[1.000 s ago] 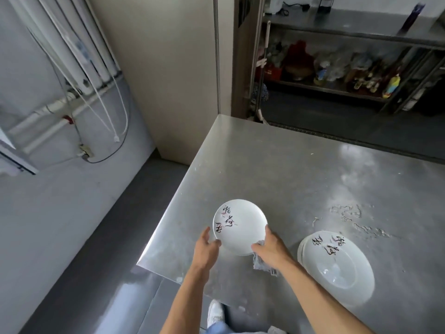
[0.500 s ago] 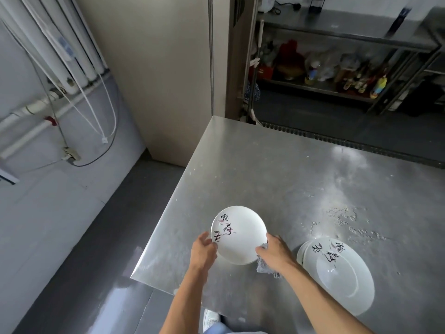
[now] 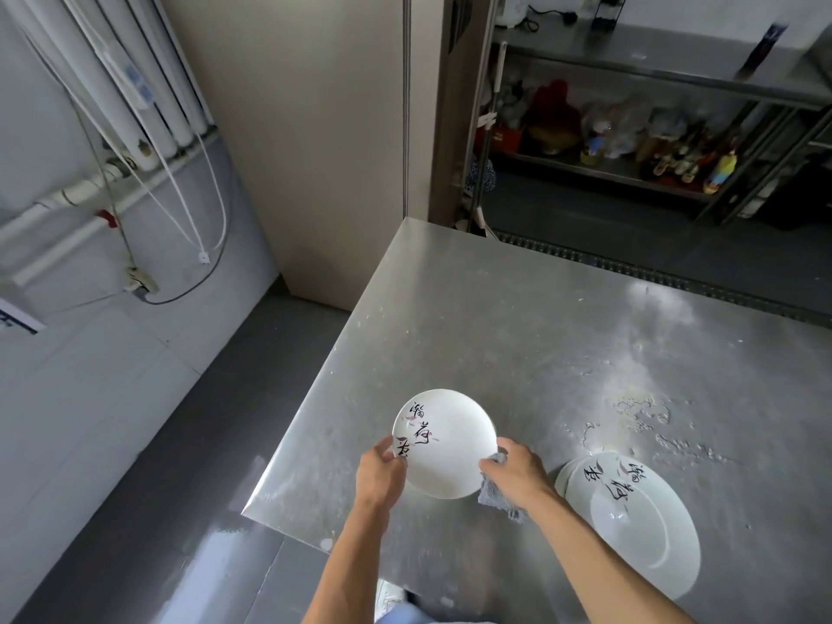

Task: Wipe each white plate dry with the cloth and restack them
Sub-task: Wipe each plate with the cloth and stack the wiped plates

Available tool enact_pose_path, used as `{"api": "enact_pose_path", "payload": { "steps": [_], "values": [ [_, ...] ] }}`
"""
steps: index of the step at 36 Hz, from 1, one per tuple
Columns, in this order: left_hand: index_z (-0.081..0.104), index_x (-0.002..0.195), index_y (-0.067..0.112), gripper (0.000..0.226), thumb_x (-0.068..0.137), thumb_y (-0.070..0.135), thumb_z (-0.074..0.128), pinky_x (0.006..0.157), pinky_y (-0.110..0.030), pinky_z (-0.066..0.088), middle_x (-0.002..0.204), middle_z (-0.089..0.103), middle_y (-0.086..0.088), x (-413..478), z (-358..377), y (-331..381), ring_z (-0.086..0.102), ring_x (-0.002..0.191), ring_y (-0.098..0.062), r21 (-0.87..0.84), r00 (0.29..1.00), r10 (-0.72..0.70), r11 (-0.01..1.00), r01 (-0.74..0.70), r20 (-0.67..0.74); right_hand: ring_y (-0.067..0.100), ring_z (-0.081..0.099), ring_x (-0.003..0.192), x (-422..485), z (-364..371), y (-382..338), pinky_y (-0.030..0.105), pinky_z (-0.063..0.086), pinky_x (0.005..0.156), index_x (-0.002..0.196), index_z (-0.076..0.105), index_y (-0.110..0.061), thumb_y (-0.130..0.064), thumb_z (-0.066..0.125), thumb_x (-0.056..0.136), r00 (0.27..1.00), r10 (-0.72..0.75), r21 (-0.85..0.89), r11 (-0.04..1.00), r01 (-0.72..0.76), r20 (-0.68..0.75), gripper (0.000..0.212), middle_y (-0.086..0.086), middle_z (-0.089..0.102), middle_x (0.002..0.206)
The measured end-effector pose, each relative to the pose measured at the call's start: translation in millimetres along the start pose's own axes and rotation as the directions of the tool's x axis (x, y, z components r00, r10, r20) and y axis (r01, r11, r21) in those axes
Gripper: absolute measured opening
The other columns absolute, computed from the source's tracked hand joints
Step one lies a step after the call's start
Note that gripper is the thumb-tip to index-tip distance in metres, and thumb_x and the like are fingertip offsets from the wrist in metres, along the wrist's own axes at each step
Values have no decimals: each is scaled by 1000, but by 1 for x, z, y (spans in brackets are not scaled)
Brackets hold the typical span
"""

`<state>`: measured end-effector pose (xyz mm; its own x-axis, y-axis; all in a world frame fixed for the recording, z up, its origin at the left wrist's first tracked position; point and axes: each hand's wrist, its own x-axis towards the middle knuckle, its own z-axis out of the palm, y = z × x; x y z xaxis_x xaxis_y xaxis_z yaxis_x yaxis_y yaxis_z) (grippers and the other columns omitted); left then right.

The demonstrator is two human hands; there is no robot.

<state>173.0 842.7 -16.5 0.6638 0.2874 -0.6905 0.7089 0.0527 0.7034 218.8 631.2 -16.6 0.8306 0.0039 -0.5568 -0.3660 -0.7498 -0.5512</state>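
— Over the near corner of the table (image 3: 517, 331), what is the person doing?

— Wiping, it seems. The left hand (image 3: 378, 475) is gripping the white plate (image 3: 445, 443) by its rim, holding it up tilted. The right hand (image 3: 513, 472) is pinching the other side with the cloth (image 3: 495, 497).

— What is coming next?

— Probably setting it on the other plates (image 3: 630, 520), lying to the right. The table edge is sitting close, so moving right over open steel is looking safer.

Held plate (image 3: 445, 443) — black brush characters down its left side, three or so, none surely legible. Stacked plate (image 3: 630, 515) on tabletop — similar script, unreadable. Wall sign (image 3: 13, 319): cut off, illegible.
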Motion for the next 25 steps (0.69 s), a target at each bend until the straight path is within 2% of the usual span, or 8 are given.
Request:
{"api": "enact_pose_path", "payload": {
  "steps": [2,4,6,10,14,18,23,25],
  "values": [
    [58,143,16,53,92,4,56,103,-47,55,101,69,12,1,-1,-2,66,103,-22,-37,1000,-4,999,4,-21,17,60,84,0,-1,0,23,46,65,102,65,-22,-27,65,85,1000,0,1,1000,-1,11,18,-4,67,93],
    [60,140,15,49,94,-1,54,104,-49,54,108,71,4,2,-1,-4,66,105,-24,-28,999,-2,1000,0,-51,16,60,85,0,-1,0,20,44,61,105,65,-24,-27,65,85,1000,2,6,1000,-2,17,21,-6,66,93],
    [63,135,12,45,93,-2,53,103,-51,55,112,73,-8,2,0,-4,67,106,-28,-19,997,8,1000,-10,-79,18,61,89,-1,-2,1,24,46,65,108,65,-24,-27,64,85,1000,5,9,1000,-5,25,23,-5,67,97],
    [64,121,10,36,92,-7,53,90,-46,58,87,73,-1,1,1,-4,66,83,-20,-88,997,26,996,-33,-76,21,61,95,-3,-2,2,29,48,76,109,63,-23,-29,63,86,999,2,-5,1000,-2,40,23,-3,66,102],
    [54,129,14,38,97,-7,49,74,-34,59,106,72,-7,-6,4,-1,70,96,-23,-182,999,33,983,-33,0,24,62,96,-4,-2,2,35,53,86,107,63,-19,-29,61,86,999,5,-7,1000,-5,45,23,1,67,101],
    [43,136,21,47,98,-7,43,75,-42,62,125,67,-18,-18,5,0,67,115,-41,-267,994,34,964,-5,104,23,61,101,-7,-4,1,36,53,90,113,63,-22,-30,61,87,998,13,-2,1000,-13,65,28,-1,67,105],
    [39,134,21,51,96,-12,37,77,-45,64,127,67,-18,-22,6,-8,70,103,-36,-324,989,49,946,-2,137,21,54,120,-8,-4,5,25,40,94,136,53,-24,-31,62,90,996,29,4,1000,-30,90,47,2,57,132],
    [40,130,23,51,95,-14,35,78,-46,65,125,67,-16,-22,8,-12,70,104,-37,-336,990,48,942,-1,131,21,54,123,-9,-5,6,24,42,97,145,49,-20,-29,64,90,996,36,17,999,-37,79,57,1,57,138]
  ]
}}
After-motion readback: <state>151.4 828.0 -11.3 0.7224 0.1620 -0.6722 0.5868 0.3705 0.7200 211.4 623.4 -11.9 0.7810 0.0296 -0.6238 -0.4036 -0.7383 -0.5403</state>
